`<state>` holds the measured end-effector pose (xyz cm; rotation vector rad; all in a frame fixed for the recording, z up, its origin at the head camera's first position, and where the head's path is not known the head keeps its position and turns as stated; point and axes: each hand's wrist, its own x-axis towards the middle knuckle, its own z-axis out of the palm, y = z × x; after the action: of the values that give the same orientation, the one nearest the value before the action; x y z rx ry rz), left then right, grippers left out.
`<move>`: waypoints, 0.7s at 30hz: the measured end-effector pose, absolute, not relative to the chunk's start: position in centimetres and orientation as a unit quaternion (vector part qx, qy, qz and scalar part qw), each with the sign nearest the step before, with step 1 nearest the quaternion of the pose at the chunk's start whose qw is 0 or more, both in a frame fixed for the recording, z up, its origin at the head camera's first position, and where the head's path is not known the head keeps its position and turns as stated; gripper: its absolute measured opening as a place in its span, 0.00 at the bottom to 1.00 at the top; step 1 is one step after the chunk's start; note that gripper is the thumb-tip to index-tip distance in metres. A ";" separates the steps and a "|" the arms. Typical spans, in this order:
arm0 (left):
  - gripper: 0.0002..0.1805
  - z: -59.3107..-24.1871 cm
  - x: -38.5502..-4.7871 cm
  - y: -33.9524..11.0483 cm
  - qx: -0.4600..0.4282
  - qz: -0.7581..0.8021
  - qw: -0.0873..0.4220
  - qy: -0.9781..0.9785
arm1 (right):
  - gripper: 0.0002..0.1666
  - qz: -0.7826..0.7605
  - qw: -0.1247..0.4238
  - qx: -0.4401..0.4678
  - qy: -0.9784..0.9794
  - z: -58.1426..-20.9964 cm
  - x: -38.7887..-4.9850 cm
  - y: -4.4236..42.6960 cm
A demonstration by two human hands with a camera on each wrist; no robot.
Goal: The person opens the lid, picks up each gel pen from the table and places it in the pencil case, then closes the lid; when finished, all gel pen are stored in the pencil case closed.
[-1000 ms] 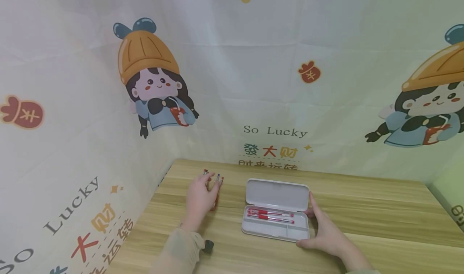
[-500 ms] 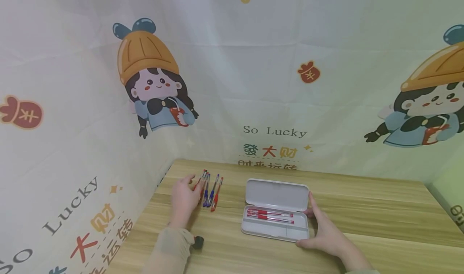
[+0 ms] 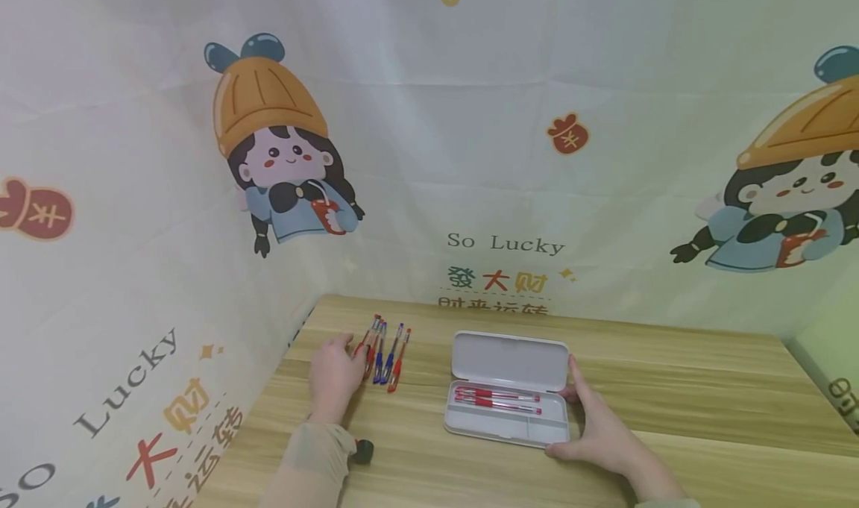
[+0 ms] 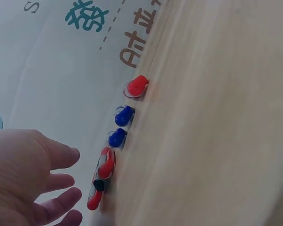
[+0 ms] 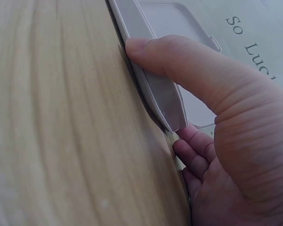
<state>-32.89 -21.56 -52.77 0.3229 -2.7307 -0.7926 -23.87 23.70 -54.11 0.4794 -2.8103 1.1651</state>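
Note:
On the left of the table, several pens lie in a row, red ones at both sides and blue ones between. My left hand is at the row's left end, partly covering the leftmost red pens. Its fingers are loosely bent and hold nothing; the left wrist view shows a gap between the fingertips and the red pen ends. A white pencil case stands with its lid up and red pens in its rear compartment. My right hand grips its right end, thumb at the front, fingers behind.
The wooden table meets a printed cloth backdrop at the back and left. A small black object is at my left cuff. The case's open lid leans back behind its tray.
My left hand has moved left from over the pens to the row's left end, uncovering the blue pens and the right red pen. My right hand stays on the case.

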 end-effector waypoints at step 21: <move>0.22 -53.3 -32.8 -21.7 0.137 -0.246 0.087 -0.955 | 0.96 0.384 0.016 0.151 -0.911 -54.0 -23.8 23.8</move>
<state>-32.83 -21.74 -53.34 0.4085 -2.8456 -0.7331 -23.84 23.80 -54.04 0.4689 -2.8332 1.1936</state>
